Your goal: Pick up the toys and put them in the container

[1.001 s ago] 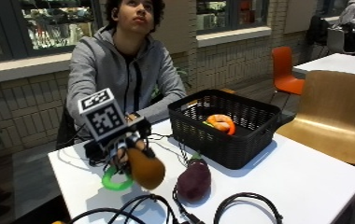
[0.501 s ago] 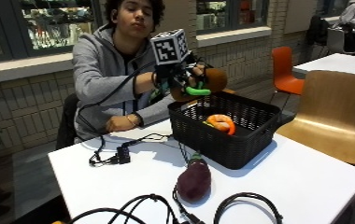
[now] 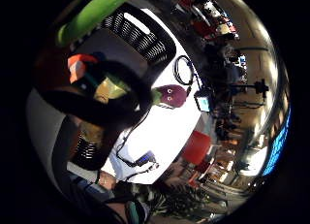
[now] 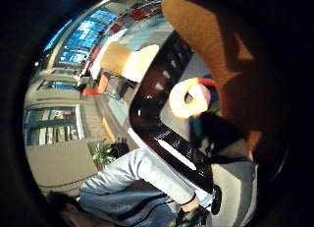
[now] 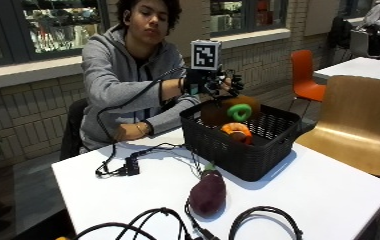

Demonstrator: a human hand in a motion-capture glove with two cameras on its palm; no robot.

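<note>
The gloved right hand (image 5: pixel 218 84) is seen above the black basket (image 5: pixel 243 150), at its 11 o'clock rim. An orange-brown plush toy with a green ring (image 5: pixel 238 111) is held in the grip, the fingers curled around its top, so the toy hangs just under the palm and partly inside the basket. An orange ring toy (image 5: pixel 235 132) lies on the basket floor, directly below the held toy. A purple eggplant toy (image 5: pixel 207 194) rests on the white counter (image 5: pixel 323 190), at 7 o'clock from the basket and apart from it. Black cables (image 5: pixel 143 155) are lying on the counter near the bare left hand (image 5: pixel 127 133).
</note>
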